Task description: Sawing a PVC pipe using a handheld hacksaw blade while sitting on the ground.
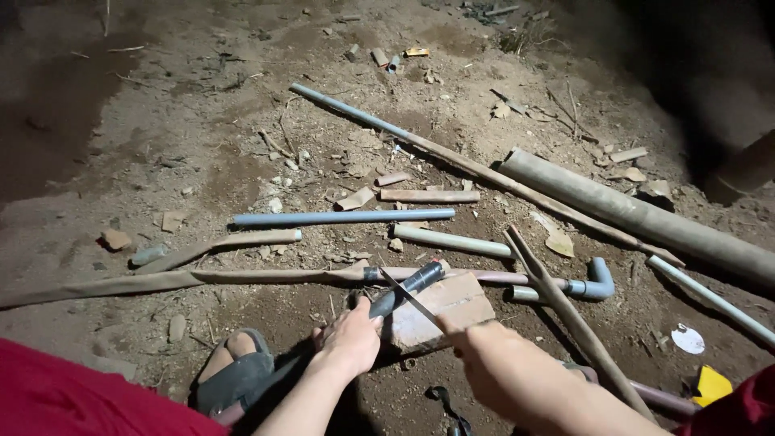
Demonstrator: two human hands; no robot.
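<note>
The left hand (349,339) has its grip clamped on a dark pipe (408,288) that rests on a brick (452,311), its long axis pointing up and right. The right hand (462,329) grips a saw blade (406,294) crossing the pipe.

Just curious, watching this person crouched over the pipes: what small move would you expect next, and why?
Probably another stroke of the thin metal saw blade across the dark pipe end. The left hand pins that pipe against the flat pale brick, the right hand grips the blade's near end, and the blade lies slanted over the pipe, which looks uncut as far as I can tell.
</note>
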